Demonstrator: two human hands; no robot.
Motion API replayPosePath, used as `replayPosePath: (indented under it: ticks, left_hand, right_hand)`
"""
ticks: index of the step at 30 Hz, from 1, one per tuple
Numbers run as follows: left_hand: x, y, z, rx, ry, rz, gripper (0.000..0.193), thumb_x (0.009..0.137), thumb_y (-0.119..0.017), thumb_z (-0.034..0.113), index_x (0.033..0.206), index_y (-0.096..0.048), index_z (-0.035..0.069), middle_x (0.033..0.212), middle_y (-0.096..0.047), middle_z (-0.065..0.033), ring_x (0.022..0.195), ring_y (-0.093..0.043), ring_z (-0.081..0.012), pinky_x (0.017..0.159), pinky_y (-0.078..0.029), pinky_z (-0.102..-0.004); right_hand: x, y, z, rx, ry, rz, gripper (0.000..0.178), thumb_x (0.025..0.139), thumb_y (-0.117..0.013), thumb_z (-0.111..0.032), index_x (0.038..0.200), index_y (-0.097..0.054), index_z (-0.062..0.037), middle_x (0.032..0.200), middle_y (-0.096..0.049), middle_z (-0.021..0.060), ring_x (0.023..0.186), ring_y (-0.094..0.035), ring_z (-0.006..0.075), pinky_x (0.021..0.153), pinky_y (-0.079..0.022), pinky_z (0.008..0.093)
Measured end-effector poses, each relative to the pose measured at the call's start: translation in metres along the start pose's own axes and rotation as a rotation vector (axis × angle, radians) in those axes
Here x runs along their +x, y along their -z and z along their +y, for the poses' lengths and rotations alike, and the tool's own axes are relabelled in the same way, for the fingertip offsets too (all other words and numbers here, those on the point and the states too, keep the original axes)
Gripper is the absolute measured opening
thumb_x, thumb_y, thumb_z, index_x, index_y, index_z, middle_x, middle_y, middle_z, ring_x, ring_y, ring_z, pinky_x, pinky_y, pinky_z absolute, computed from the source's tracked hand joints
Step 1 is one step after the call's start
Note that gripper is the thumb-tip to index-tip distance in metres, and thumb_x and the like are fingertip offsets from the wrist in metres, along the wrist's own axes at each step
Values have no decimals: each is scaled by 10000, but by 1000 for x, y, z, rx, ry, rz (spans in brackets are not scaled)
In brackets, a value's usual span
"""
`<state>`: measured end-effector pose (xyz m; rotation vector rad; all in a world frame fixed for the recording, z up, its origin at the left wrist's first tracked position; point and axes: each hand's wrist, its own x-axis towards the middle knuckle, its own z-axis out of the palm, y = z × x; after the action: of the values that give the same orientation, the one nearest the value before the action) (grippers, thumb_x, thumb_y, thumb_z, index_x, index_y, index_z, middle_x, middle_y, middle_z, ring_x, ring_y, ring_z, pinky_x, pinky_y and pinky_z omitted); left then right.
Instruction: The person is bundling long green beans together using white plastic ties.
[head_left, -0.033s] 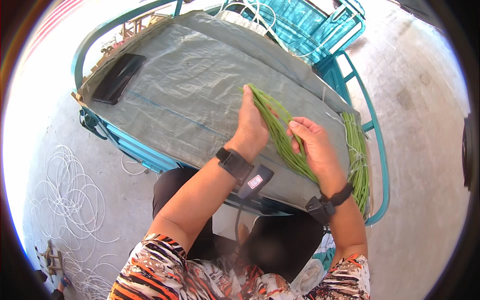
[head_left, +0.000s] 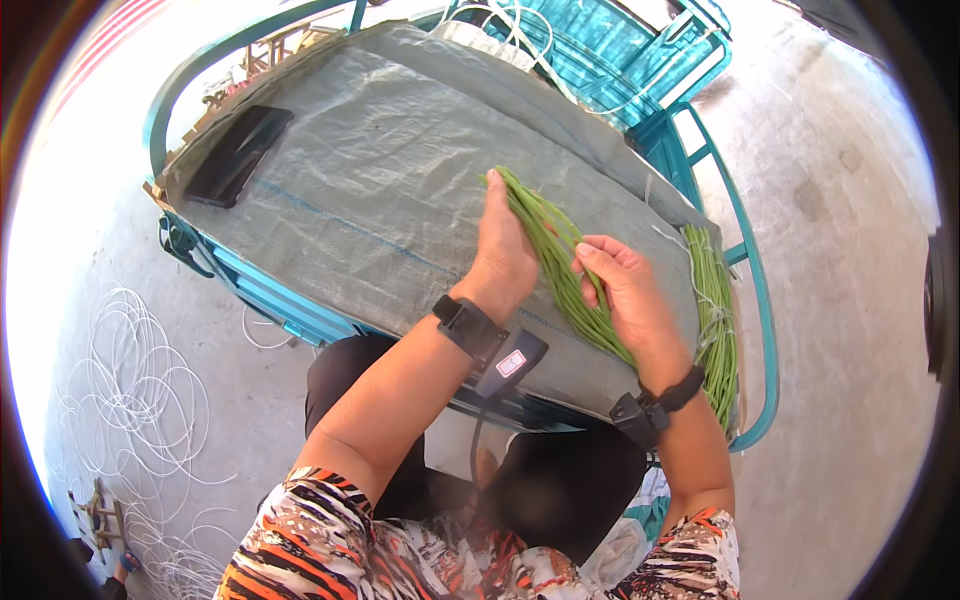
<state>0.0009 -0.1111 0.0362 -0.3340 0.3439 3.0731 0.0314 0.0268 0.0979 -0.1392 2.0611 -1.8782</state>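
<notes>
A loose bunch of long green beans (head_left: 563,262) lies slantwise over the grey sheet, its far end against my left hand (head_left: 505,240). That hand is closed along the bunch, thumb pointing up; its other fingers are mostly hidden behind the beans. My right hand (head_left: 622,285) pinches beans from the same bunch between thumb and fingers, about midway along. The near end of the bunch passes behind my right wrist. Right of it rests another bundle of long beans (head_left: 714,310), tied with white string.
The grey woven sheet (head_left: 350,150) covers a blue-green cart bed with a metal rail (head_left: 765,340). A dark phone-like slab (head_left: 240,157) lies at its far left. White cord (head_left: 130,390) is looped on the floor at left. Black devices (head_left: 470,330) are strapped to my wrists.
A bean strand between my hands has drawn closer to the rest of the bunch. Both hands have hardly moved.
</notes>
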Motion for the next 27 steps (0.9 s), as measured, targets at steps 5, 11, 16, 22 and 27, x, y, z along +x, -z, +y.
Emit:
replayPosePath:
  ticks: [5, 11, 16, 22, 27]
  left_hand:
    - [-11, -7, 4, -9, -20, -15, 508, 926, -366, 542, 986, -455, 45, 842, -457, -60, 803, -457, -180, 749, -406, -336]
    - [-3, 1, -3, 135, -68, -46, 380, 909, -515, 429, 994, -459, 62, 868, -461, -50, 795, -470, -169, 732, -408, -318]
    - [-4, -1, -3, 187, -79, -29, 305, 918, -531, 348, 993, -451, 64, 845, -469, -46, 748, -482, -162, 686, -424, -310]
    - [-4, -1, -3, 180, -68, 20, 236, 936, -502, 298, 952, -442, 70, 812, -468, -46, 701, -485, -174, 677, -447, -334]
    - [-3, 4, -3, 99, -28, -2, 202, 949, -477, 270, 929, -441, 71, 819, -473, -43, 717, -493, -176, 714, -468, -344]
  right_hand:
    - [4, -3, 7, -80, 10, 30, 157, 871, -596, -154, 956, -602, -22, 782, -602, 17, 552, -487, 64, 502, -386, 199]
    - [5, -8, 9, -147, 29, 53, 160, 871, -589, -161, 960, -599, -28, 773, -601, 5, 542, -481, 52, 486, -381, 193]
    - [3, -12, 9, -205, 10, 81, 167, 873, -584, -168, 963, -595, -28, 769, -600, -1, 541, -481, 48, 486, -386, 187]
    - [2, -15, 11, -292, 44, 67, 176, 871, -581, -163, 974, -584, -19, 764, -593, 1, 551, -497, 50, 495, -398, 194]
    - [-11, -13, 16, -374, 80, 104, 268, 856, -599, -161, 1059, -532, 0, 760, -580, 17, 573, -513, 70, 507, -402, 203]
